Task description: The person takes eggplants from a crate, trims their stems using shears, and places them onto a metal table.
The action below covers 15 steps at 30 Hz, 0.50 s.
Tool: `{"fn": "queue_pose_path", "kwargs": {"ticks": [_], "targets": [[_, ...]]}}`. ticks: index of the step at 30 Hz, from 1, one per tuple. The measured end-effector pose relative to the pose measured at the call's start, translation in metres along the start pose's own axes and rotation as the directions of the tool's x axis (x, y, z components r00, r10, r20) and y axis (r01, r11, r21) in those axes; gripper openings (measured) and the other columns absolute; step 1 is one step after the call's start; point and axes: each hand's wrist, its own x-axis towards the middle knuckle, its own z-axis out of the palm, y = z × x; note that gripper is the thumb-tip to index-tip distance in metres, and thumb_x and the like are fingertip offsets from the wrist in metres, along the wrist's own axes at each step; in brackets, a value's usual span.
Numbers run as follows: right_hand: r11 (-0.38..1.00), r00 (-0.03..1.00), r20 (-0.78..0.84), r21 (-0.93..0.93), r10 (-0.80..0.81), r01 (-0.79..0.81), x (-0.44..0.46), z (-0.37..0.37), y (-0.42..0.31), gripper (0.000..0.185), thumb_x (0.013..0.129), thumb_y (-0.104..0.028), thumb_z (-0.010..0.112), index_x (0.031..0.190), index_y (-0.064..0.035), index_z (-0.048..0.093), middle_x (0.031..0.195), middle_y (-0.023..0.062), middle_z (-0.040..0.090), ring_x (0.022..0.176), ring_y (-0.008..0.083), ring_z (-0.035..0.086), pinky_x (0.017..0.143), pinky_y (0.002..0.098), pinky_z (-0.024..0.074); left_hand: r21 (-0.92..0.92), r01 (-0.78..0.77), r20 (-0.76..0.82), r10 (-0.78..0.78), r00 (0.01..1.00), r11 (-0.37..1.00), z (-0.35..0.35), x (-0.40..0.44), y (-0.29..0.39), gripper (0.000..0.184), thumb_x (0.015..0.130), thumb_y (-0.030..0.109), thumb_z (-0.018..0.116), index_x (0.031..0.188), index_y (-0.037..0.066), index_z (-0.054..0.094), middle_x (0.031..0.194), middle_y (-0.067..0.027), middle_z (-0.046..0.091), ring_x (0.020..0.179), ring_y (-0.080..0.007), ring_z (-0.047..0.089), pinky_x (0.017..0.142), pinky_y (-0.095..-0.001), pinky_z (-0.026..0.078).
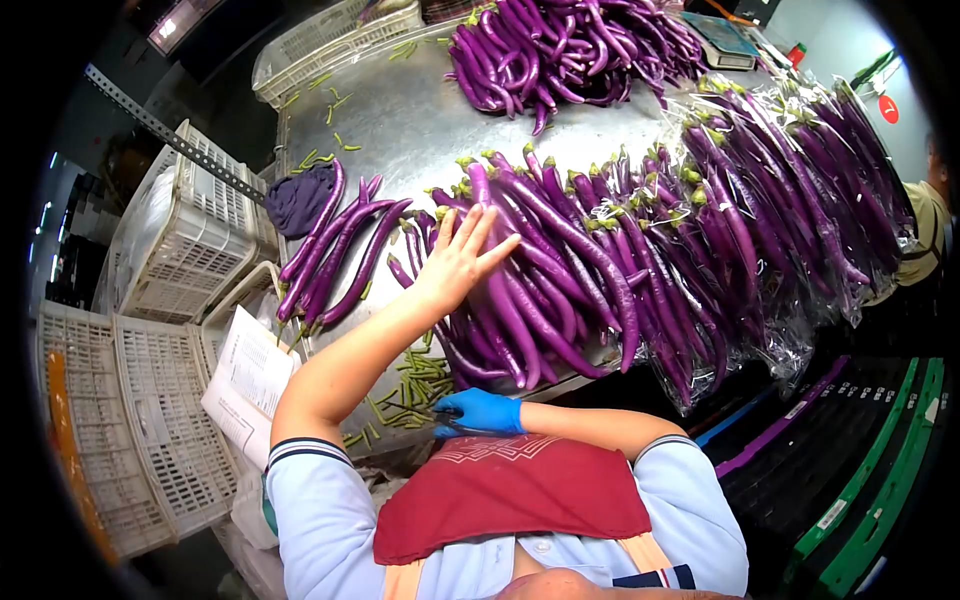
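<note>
My left hand (461,262), bare, lies spread over a pile of long purple eggplants (510,300), its fingers stretched out and touching the upper part of one. Close to my apron, my right hand (482,411) wears a blue glove and is closed around a slim dark tool (450,424), whose kind is mostly hidden. Beside that glove, cut green stem pieces (412,388) lie scattered. A few loose eggplants (340,250) rest to the left of my left forearm, next to a dark purple cloth (301,200).
Eggplants in clear bags (740,220) line the right side of the metal table (385,125). Another eggplant heap (570,50) sits at the back, near a scale (722,42). White crates (195,235) stand left; black crates with coloured edges (840,440) stand right. Part of a person (925,225) shows far right.
</note>
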Motion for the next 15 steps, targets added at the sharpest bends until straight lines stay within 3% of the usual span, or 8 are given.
{"fn": "queue_pose_path", "kwargs": {"ticks": [5,6,9,11,13,15], "targets": [[1.0,0.995,0.093,-0.017,-0.018,0.02,0.002,0.0,0.003,0.051,0.081,-0.04,0.063,0.113,-0.0017,0.055,0.098,0.0193,0.062,0.086,0.0307,0.061,0.077,0.037,0.0461,-0.231,0.215,-0.011,-0.223,0.975,0.949,0.016,-0.034,-0.005,0.074,0.072,-0.007,0.048,0.139,0.018,0.031,0.146,-0.0212,0.016,0.135,-0.0371,0.019,0.106,-0.053,0.019],[0.999,0.994,0.102,-0.029,-0.031,0.034,0.002,0.0,0.003,0.048,0.082,-0.039,0.062,0.111,-0.0022,0.056,0.096,0.0191,0.062,0.085,0.0302,0.061,0.077,0.0369,0.0463,-0.29,0.249,-0.013,-0.263,0.965,0.924,0.016,-0.038,-0.006,0.077,0.068,-0.012,0.048,0.139,0.016,0.031,0.145,-0.0221,0.018,0.133,-0.0392,0.021,0.107,-0.0491,0.022],[0.996,0.992,0.12,-0.07,-0.047,0.055,0.003,0.002,0.004,0.046,0.083,-0.038,0.062,0.111,-0.0029,0.056,0.096,0.0193,0.062,0.087,0.0303,0.061,0.078,0.0368,0.0468,-0.418,0.273,-0.059,-0.325,0.944,0.867,0.013,-0.046,-0.005,0.078,0.068,-0.014,0.045,0.139,0.017,0.031,0.144,-0.0228,0.02,0.133,-0.0386,0.023,0.107,-0.0454,0.024],[0.993,0.984,0.175,-0.108,-0.03,0.049,0.004,0.002,-0.001,0.049,0.082,-0.038,0.062,0.115,-0.0028,0.054,0.101,0.0205,0.061,0.092,0.032,0.061,0.08,0.0374,0.0469,-0.326,0.312,-0.129,-0.369,0.92,0.892,-0.001,-0.057,-0.009,0.074,0.068,-0.011,0.048,0.137,0.015,0.035,0.14,-0.0243,0.026,0.128,-0.041,0.029,0.105,-0.0445,0.028],[0.995,0.987,0.15,-0.073,-0.053,0.065,0.006,0.01,0.005,0.049,0.082,-0.037,0.063,0.115,-0.0019,0.054,0.1,0.0208,0.061,0.092,0.0305,0.061,0.079,0.0368,0.0473,-0.351,0.366,-0.282,-0.47,0.837,0.862,-0.018,-0.079,-0.017,0.071,0.068,-0.009,0.049,0.134,0.013,0.038,0.138,-0.0242,0.032,0.125,-0.0418,0.034,0.103,-0.0442,0.031],[0.999,0.989,0.141,0.017,-0.052,0.05,0.01,0.02,0.007,0.034,0.084,-0.024,0.064,0.108,-0.0003,0.056,0.09,0.0145,0.063,0.081,0.0163,0.058,0.074,0.0305,0.0471,-0.397,0.459,-0.336,-0.591,0.734,0.795,-0.051,-0.121,-0.021,0.064,0.069,-0.008,0.05,0.131,0.009,0.043,0.134,-0.0217,0.037,0.12,-0.04,0.041,0.1,-0.0426,0.035]]}}
